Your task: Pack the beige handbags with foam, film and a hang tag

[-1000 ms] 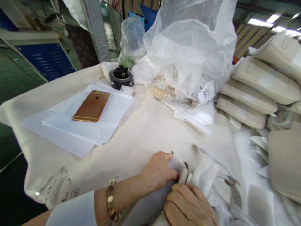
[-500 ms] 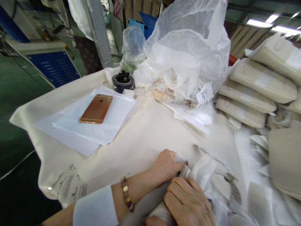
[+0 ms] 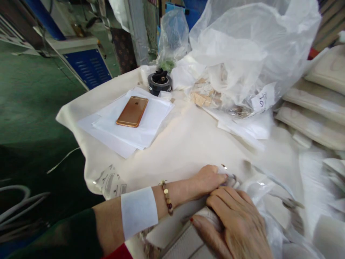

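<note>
My left hand [image 3: 207, 178], with a bead bracelet at the wrist, reaches across the cloth-covered table [image 3: 183, 144] and pinches the white wrapping [image 3: 258, 189] at the top of a pale bag [image 3: 185, 241]. Just below it, my right hand [image 3: 237, 225] lies over the same bag and grips its wrapped top edge. A metal ring of the bag shows between the two hands. The lower part of the bag is cut off by the frame's bottom edge.
A gold phone [image 3: 132, 111] lies on white sheets [image 3: 140, 126] at the table's left. Behind it stands a black tape roll [image 3: 160, 81]. A large clear plastic bag [image 3: 248, 50] holds small parts. Stacked beige pouches [image 3: 318, 108] fill the right side.
The view has swung left and down, so everything sits further right. My left hand slid slightly forward along the wrapping, and my right hand moved up over the bag's top.
</note>
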{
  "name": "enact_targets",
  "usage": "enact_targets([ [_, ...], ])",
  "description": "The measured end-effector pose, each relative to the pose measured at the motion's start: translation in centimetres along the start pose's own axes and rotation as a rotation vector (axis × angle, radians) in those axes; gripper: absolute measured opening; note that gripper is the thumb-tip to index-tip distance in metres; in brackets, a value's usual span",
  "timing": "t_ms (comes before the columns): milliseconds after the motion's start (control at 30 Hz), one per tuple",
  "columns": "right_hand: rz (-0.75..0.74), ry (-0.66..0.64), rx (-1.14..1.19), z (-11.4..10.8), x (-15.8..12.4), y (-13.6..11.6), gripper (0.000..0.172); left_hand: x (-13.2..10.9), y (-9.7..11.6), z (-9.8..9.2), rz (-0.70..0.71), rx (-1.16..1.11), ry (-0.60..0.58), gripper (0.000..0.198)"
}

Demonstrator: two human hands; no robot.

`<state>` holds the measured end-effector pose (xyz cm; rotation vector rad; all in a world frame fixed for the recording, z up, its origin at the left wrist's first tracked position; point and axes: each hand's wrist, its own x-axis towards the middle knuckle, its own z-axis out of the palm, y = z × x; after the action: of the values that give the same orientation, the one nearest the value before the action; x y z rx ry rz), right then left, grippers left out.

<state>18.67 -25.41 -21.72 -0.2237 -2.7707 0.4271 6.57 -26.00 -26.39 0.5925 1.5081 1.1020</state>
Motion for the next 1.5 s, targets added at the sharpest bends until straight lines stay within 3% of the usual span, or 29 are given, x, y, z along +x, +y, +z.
enact_targets([
  [100,-0.063,-0.030,-0.094,0.2,0.1,0.3,0.029,0.2,0.1,-0.5,-0.010,-0.018,0.016,0.033],
  [233,-0.136,-0.012,-0.206,0.6,0.3,0.6,0.037,-0.5,-0.5,-1.2,-0.055,-0.221,-0.087,0.044],
  [367,-0.173,-0.079,-0.262,0.6,0.0,1.1,0.036,-4.4,-3.3,-3.5,-0.050,-0.357,-0.094,0.023],
  [400,-0.181,-0.102,-0.270,0.6,-0.2,1.3,0.036,-6.1,-4.3,-4.5,0.007,-0.286,-0.105,0.023],
  [467,-0.187,-0.131,-0.281,0.5,-0.5,1.7,0.037,-9.5,-6.1,-6.5,0.252,0.043,-0.088,0.032],
  [533,-0.194,-0.137,-0.278,0.5,-0.7,1.9,0.037,-12.5,-7.3,-8.3,0.510,0.387,-0.154,0.042],
  [600,-0.207,-0.137,-0.263,0.5,-0.8,2.2,0.037,-14.4,-7.7,-9.5,0.646,0.630,-0.221,0.039],
  [700,-0.219,-0.147,-0.236,0.6,-0.6,2.4,0.036,-14.9,-7.2,-9.9,0.779,0.813,-0.317,0.027],
  [867,-0.204,-0.100,-0.199,0.6,0.0,2.0,0.033,-12.5,-6.7,-8.5,0.899,0.797,-0.395,0.028],
  [967,-0.185,-0.087,-0.176,0.6,0.3,1.6,0.030,-11.5,-6.9,-7.1,0.804,0.607,-0.300,0.022],
  [1033,-0.172,-0.108,-0.155,0.6,0.4,1.5,0.029,-11.3,-6.7,-6.0,0.572,0.416,-0.200,0.010],
  [1133,-0.146,-0.110,-0.116,0.8,0.4,1.3,0.026,-11.0,-5.8,-4.4,0.153,0.200,-0.054,0.019],
  [1233,-0.058,-0.125,-0.073,1.0,0.4,1.1,0.022,-10.3,-4.9,-3.3,-0.090,0.106,0.094,0.016],
  [1367,0.101,-0.200,-0.010,1.2,0.7,0.5,0.019,-9.8,-4.8,-3.6,-0.108,0.035,0.077,0.018],
  [1500,0.135,-0.245,-0.054,1.1,1.1,0.0,0.022,-11.3,-5.1,-4.9,-0.039,0.050,0.003,0.015],
])
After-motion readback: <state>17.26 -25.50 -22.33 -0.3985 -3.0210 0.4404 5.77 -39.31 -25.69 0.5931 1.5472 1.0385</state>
